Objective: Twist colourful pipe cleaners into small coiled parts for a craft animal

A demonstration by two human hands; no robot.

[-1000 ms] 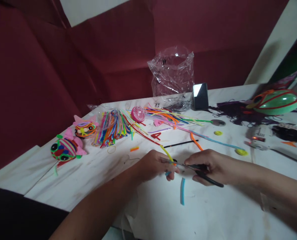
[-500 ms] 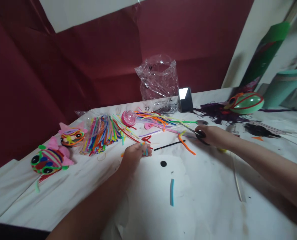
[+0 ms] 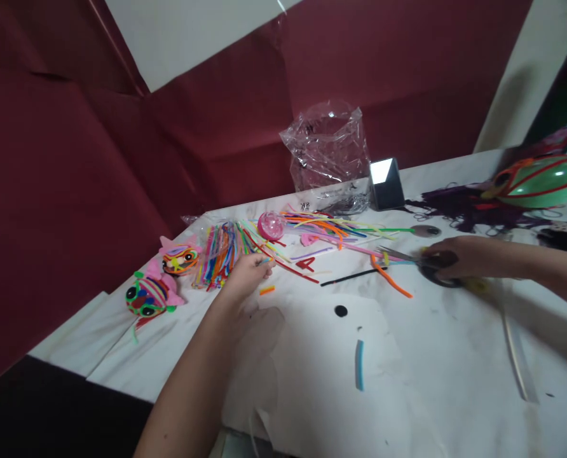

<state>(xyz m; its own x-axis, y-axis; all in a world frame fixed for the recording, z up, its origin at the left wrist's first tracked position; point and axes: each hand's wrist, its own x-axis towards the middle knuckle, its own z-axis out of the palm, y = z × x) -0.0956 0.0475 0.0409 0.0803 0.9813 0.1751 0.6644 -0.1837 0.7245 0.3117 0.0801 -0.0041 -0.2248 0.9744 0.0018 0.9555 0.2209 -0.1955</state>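
Note:
My left hand (image 3: 251,275) is closed, with a short bluish piece of pipe cleaner (image 3: 266,261) at its fingertips. It is just right of a bundle of colourful pipe cleaners (image 3: 222,251). My right hand (image 3: 448,257) is closed around the black handles of scissors (image 3: 426,262), whose slightly parted blades point left. Near the blades lie an orange pipe cleaner (image 3: 393,282) and a black strip (image 3: 353,277). Between the hands are a bent red piece (image 3: 306,263) and a short orange piece (image 3: 267,290). A blue piece (image 3: 360,366) and a black disc (image 3: 341,311) lie on white paper.
Two decorated fish-like figures (image 3: 152,296) sit at the left. Behind are a pink ball (image 3: 271,224), loose pipe cleaners (image 3: 321,222), a clear plastic bag (image 3: 328,149) and a phone-like dark device (image 3: 387,184). A green balloon-like shape (image 3: 548,181) and dark purple threads (image 3: 455,203) lie at right.
The view has swung left. My left hand has moved left and away from the bent red piece, uncovering the short orange piece. The scissors' blades now point more level to the left.

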